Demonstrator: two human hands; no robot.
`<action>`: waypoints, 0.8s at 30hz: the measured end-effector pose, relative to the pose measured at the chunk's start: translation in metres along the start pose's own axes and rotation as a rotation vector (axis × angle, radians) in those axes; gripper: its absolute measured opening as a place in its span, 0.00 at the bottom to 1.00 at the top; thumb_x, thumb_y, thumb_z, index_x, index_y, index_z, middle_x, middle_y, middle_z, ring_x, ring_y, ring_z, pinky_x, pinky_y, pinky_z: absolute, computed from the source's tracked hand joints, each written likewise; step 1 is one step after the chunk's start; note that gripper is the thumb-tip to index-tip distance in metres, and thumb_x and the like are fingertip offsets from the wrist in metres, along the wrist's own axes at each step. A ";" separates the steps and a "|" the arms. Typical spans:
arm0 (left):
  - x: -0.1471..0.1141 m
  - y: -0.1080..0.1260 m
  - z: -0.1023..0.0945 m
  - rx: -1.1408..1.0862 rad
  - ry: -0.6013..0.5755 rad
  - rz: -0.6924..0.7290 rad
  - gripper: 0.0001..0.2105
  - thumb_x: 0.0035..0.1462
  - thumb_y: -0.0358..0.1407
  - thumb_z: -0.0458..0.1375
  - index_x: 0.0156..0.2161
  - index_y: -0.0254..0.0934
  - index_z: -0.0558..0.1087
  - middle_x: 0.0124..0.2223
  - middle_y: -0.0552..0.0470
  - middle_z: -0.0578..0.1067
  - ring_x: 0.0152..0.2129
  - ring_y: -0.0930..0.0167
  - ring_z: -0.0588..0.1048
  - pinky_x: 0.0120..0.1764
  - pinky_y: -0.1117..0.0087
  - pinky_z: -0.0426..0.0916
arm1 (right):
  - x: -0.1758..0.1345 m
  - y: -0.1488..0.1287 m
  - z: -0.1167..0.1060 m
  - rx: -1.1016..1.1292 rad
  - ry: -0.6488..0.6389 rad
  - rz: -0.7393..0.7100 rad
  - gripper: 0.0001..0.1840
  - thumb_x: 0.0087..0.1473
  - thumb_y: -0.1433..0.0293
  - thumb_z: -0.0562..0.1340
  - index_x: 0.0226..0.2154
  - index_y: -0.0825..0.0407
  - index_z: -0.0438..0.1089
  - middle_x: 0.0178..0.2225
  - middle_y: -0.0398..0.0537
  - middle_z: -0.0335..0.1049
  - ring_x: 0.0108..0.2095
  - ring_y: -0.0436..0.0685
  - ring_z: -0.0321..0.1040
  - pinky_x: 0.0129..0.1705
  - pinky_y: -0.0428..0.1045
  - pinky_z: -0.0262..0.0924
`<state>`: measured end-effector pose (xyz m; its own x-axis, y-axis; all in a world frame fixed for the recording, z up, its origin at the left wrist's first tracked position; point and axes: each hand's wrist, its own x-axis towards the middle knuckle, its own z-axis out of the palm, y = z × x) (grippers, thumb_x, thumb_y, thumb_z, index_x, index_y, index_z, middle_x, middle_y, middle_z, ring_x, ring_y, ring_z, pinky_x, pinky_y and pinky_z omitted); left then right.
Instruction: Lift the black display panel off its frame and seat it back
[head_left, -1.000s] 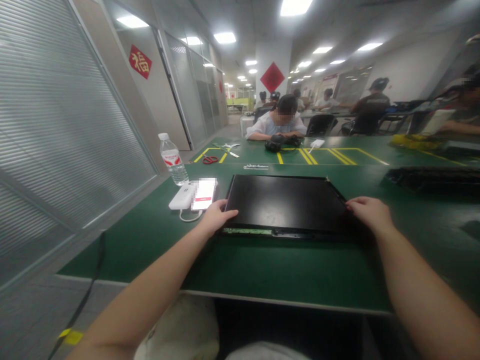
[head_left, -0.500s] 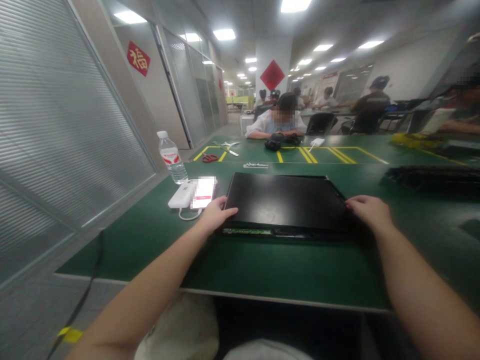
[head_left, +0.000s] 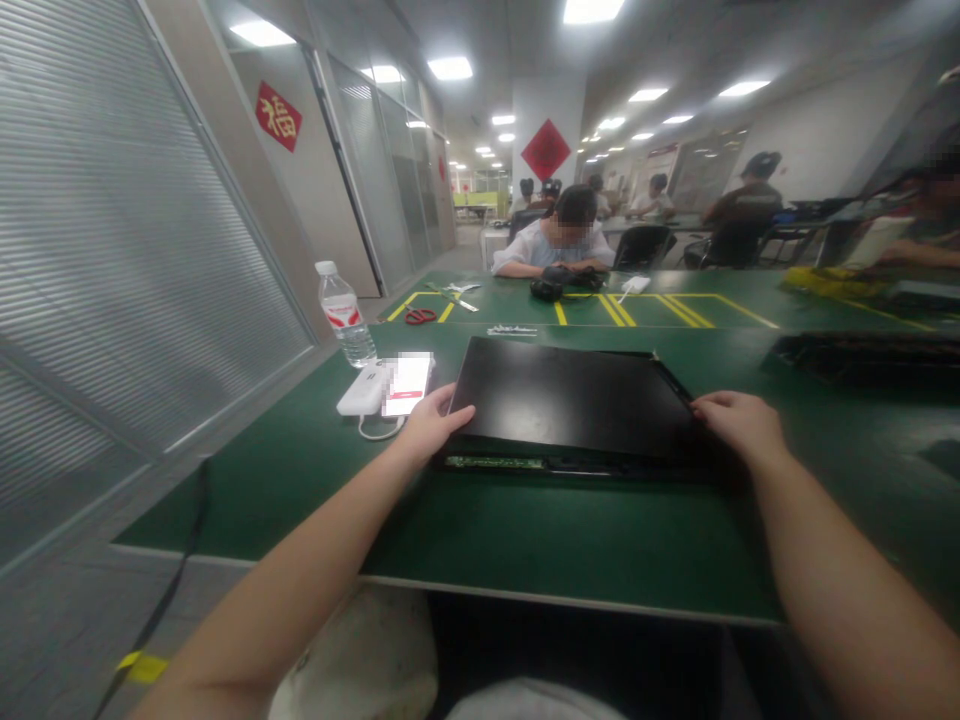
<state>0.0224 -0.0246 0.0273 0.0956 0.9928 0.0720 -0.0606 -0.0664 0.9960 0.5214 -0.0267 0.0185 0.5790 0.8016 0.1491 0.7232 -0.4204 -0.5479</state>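
Note:
A flat black screen panel point(head_left: 574, 395) lies tilted over a shallow black frame point(head_left: 622, 467) on the table, its left side raised. Along the frame's near edge a strip of green circuit board point(head_left: 495, 462) shows. My left hand point(head_left: 439, 420) grips the panel's left edge, thumb on top and fingers partly hidden beneath. At the right edge, my right hand point(head_left: 739, 418) is closed in a pinch; whether its fingertips hold the panel, the frame or both I cannot tell.
On the green table point(head_left: 562, 540) at left stand a water bottle point(head_left: 345, 315), a white power bank point(head_left: 361, 388) and a lit phone point(head_left: 409, 385). Red-handled scissors point(head_left: 420, 316) lie farther back. A person point(head_left: 555, 240) sits opposite; a dark object point(head_left: 847, 358) lies at right.
The panel's left side has risen slightly with my left hand, widening the gap above the frame. My right hand has stayed nearly still.

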 end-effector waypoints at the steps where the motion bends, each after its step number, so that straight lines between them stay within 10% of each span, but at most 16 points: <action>1: 0.000 0.000 0.000 -0.019 -0.004 0.008 0.36 0.39 0.45 0.85 0.55 0.38 0.86 0.64 0.37 0.85 0.69 0.42 0.76 0.73 0.37 0.67 | 0.001 0.001 0.001 0.002 -0.001 -0.003 0.11 0.56 0.64 0.67 0.35 0.46 0.87 0.38 0.55 0.85 0.42 0.68 0.80 0.45 0.58 0.70; 24: 0.000 0.004 0.001 0.087 0.003 0.257 0.39 0.47 0.49 0.81 0.64 0.39 0.82 0.79 0.38 0.69 0.78 0.44 0.63 0.79 0.46 0.58 | -0.001 -0.007 -0.001 0.270 -0.042 0.218 0.08 0.56 0.62 0.69 0.29 0.48 0.80 0.38 0.59 0.82 0.45 0.70 0.78 0.50 0.59 0.69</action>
<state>0.0236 -0.0245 0.0313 0.0855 0.9427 0.3226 0.0035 -0.3241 0.9460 0.5158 -0.0253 0.0231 0.6888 0.7245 -0.0264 0.4550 -0.4604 -0.7623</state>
